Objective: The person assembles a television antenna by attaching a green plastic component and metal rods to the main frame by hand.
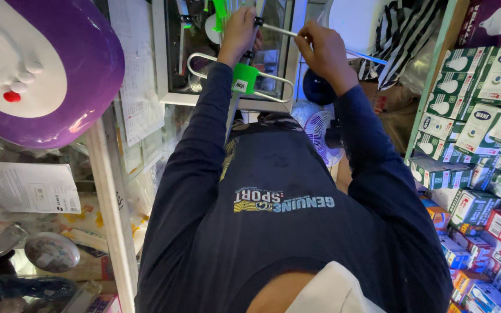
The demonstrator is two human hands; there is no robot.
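Note:
I look down my dark long-sleeved shirt at both hands held out in front. My left hand [239, 32] grips the central bar of a metal aerial [230, 110] near its top. A green plastic clamp [244, 78] on that bar holds a thin wire loop [201, 61]. My right hand [323, 49] pinches a thin metal rod [279, 30] that runs across from the bar. More green plastic parts [220, 11] show above my left hand.
A purple and white rounded appliance [36, 69] hangs at upper left over a glass display case [108, 191] with papers. Shelves of bulb boxes [476, 116] fill the right. A small white fan [320, 130] and striped cloth [401, 35] lie ahead.

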